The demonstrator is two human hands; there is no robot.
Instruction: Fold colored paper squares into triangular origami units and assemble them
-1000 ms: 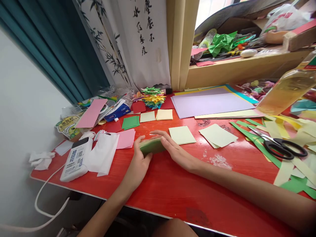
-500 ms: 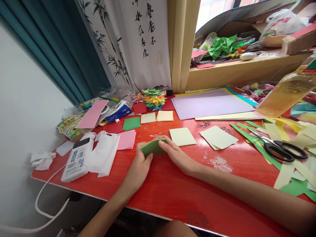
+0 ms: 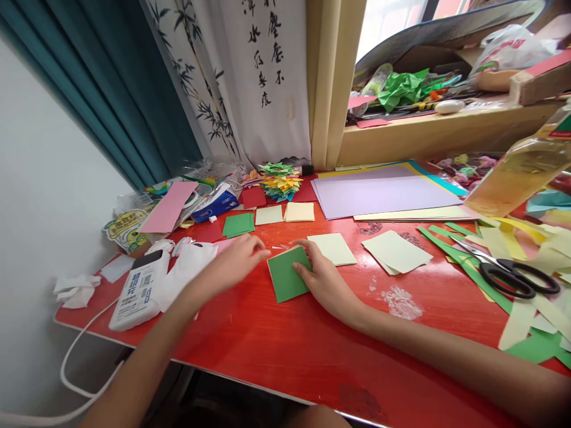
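Observation:
A stack of green paper squares (image 3: 288,276) is gripped at its right side by my right hand (image 3: 328,285), thumb on top. My left hand (image 3: 241,258) is off the stack, to its left, above pink paper; its fingers are slightly curled and blurred, and whether they pinch anything is unclear. Behind the stack lie pale squares (image 3: 331,248), more pale squares (image 3: 396,252) to the right, and smaller cream (image 3: 300,212), pale (image 3: 269,215) and green (image 3: 238,224) piles farther back.
Black-handled scissors (image 3: 513,276) lie among paper strips (image 3: 464,258) at the right, near a tilted bottle (image 3: 513,172). Large lilac sheets (image 3: 383,193) lie at the back. A white box-shaped device (image 3: 138,291) and tissue (image 3: 78,291) are at the left.
My left hand has let go of the green stack and moved up and left. The stack, held in my right hand, is now turned with its flat face showing.

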